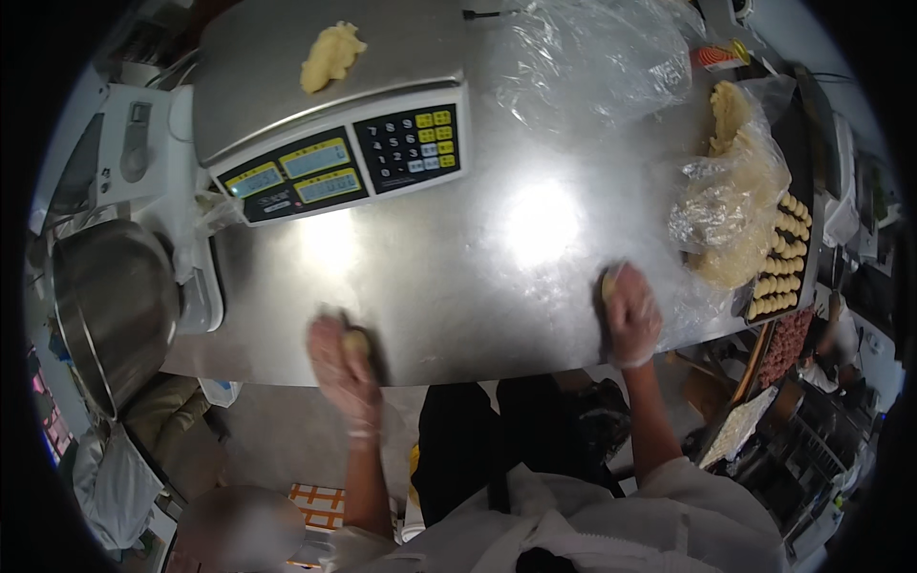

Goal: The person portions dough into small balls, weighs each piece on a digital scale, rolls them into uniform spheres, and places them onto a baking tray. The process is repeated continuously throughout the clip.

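My left hand (342,371), in a clear plastic glove, is near the table's front edge with its fingers curled round a small pale piece of dough (355,342). Farther right, my gloved right hand (634,313) closes on another dough piece (607,285), mostly hidden by the fingers. Both hands rest low over the steel table (458,286). A rough lump of dough (332,57) lies on the pan of the digital scale (344,158). At the right, a large mass of dough (731,205) sits partly wrapped in clear plastic.
A dark tray with rows of shaped dough pieces (783,263) stands at the right edge. Crumpled clear plastic sheeting (602,57) covers the back of the table. To the left are a large steel bowl (115,306) and a white appliance (138,143).
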Motion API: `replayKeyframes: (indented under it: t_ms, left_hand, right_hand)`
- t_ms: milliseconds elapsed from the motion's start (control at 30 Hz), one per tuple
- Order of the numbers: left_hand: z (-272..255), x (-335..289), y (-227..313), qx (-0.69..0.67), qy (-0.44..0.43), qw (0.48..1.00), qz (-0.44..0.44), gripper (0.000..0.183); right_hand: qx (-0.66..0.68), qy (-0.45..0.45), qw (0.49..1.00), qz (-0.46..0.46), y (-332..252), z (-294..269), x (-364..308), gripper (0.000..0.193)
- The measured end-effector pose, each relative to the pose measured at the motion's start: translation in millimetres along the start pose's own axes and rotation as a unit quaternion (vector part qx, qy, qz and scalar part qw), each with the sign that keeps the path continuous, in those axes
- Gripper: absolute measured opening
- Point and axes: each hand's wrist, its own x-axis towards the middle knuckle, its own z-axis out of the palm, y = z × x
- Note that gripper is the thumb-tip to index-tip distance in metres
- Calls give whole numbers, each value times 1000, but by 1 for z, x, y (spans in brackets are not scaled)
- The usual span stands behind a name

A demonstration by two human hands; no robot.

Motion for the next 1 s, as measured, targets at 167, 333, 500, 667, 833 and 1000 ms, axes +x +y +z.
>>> replayKeyframes:
  t_ms: [167, 333, 500, 667, 833, 1000]
  left_hand:
    - [29, 69, 51, 10, -106, 993, 59, 37]
    - [7, -20, 14, -25, -94, 993, 69, 37]
    - [23, 47, 35, 49, -65, 997, -7, 50]
    - [31, 22, 44, -7, -124, 986, 109, 38]
    - [5, -5, 6, 52, -64, 997, 5, 51]
    - [42, 56, 69, 31, -138, 981, 134, 39]
  right_hand:
    - [342, 32, 913, 221, -59, 34, 51, 18]
    - [387, 31, 921, 26, -19, 13, -6, 21]
    - [298, 56, 913, 272, -16, 12, 40, 29]
    - [296, 50, 954, 23, -46, 26, 5, 40]
    - [104, -47, 981, 155, 17, -1, -3, 35]
    - [209, 14, 977, 30, -38, 23, 17, 38]
